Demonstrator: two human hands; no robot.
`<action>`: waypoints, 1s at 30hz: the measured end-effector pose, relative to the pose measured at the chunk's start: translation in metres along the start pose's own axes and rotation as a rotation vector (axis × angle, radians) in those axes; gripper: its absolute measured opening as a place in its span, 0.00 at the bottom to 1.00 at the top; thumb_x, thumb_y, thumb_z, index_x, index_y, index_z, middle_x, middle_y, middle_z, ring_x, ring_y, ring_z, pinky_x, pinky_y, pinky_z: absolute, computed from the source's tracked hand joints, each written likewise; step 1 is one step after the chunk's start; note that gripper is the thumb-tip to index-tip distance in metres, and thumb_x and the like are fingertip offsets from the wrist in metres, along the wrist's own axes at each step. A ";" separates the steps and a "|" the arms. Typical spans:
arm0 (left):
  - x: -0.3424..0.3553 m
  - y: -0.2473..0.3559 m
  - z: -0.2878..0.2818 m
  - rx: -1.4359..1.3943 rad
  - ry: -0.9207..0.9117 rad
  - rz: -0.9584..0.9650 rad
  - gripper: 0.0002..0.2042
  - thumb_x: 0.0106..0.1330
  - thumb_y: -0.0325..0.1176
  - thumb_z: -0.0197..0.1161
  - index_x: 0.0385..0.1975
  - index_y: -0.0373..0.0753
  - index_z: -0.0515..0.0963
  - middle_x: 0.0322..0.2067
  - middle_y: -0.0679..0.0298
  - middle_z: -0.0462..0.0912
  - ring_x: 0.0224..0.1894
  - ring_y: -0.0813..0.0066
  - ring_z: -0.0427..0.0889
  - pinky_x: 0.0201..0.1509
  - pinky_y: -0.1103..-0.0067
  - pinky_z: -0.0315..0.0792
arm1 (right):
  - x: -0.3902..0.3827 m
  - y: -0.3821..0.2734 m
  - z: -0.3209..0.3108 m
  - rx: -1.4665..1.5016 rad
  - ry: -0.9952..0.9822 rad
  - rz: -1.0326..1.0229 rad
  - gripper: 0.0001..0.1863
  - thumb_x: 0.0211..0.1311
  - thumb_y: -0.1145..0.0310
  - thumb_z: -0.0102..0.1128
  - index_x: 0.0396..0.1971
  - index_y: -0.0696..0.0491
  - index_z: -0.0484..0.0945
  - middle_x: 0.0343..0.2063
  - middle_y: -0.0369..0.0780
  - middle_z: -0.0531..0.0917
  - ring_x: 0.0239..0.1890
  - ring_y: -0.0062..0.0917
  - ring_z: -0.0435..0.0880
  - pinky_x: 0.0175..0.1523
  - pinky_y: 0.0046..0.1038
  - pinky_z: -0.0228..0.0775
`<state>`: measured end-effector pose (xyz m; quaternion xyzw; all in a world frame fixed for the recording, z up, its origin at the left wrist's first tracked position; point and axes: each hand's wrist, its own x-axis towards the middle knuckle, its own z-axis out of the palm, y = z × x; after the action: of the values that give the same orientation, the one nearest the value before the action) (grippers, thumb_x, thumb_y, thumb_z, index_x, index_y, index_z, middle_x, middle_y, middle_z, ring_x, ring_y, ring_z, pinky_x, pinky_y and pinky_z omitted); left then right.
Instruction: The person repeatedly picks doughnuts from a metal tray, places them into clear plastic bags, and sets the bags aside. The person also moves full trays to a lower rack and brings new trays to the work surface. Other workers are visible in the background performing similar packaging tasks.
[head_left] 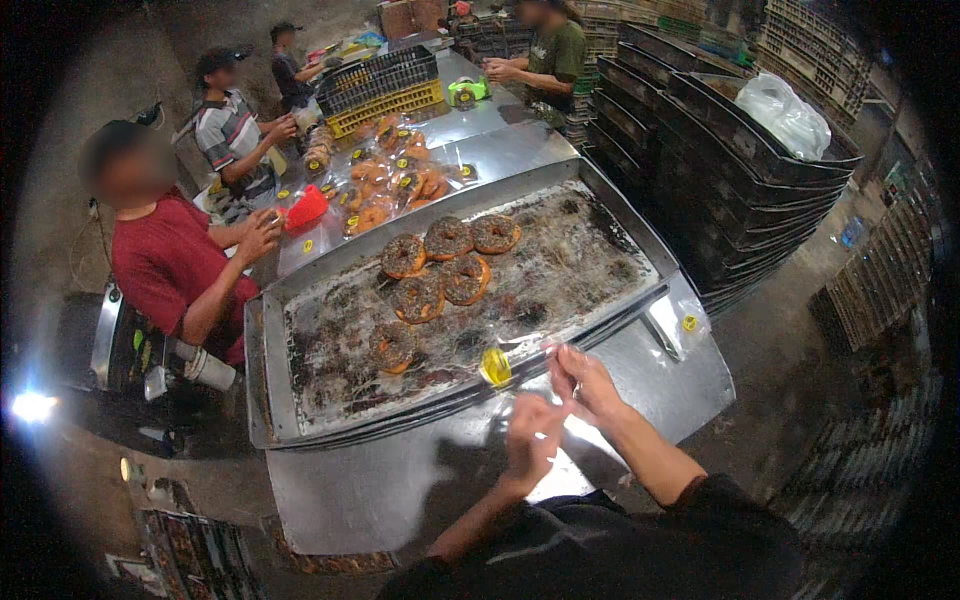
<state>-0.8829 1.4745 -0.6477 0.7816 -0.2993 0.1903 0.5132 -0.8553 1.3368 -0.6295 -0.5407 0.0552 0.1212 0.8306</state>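
Observation:
My right hand [585, 382] pinches a clear plastic bag with a yellow label [495, 367], held over the near edge of a large metal tray [262, 370]. Close beside it, my left hand [534, 438] has its fingers curled in at the bag's edge; both hands are slightly blurred. The bag's outline is hard to follow, and I see no doughnut in it. Several doughnuts with dark sprinkled tops [443, 238] lie grouped on the worn, stained tray. One doughnut [392, 346] sits a little apart, toward the near left.
Flat clear bags with a yellow label [685, 325] lie by the tray's right corner. Bagged doughnuts [395, 175] are heaped beyond the tray, near a red tape dispenser [306, 210]. Stacked dark trays [700, 170] rise at right. Several people work around the table.

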 end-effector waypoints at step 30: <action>-0.018 -0.101 -0.134 -1.030 1.196 -0.221 0.25 0.60 0.30 0.47 0.59 0.35 0.54 0.48 0.52 0.68 0.54 0.57 0.65 0.60 0.59 0.59 | 0.134 -0.036 0.032 -1.238 -0.136 -0.624 0.53 0.35 0.63 0.66 0.62 0.59 0.44 0.46 0.53 0.69 0.44 0.45 0.68 0.55 0.37 0.58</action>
<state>-0.8282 1.6321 -0.6747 0.2368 0.0556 0.3633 0.8994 -0.7176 1.3709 -0.6142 -0.8965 -0.2343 -0.0805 0.3672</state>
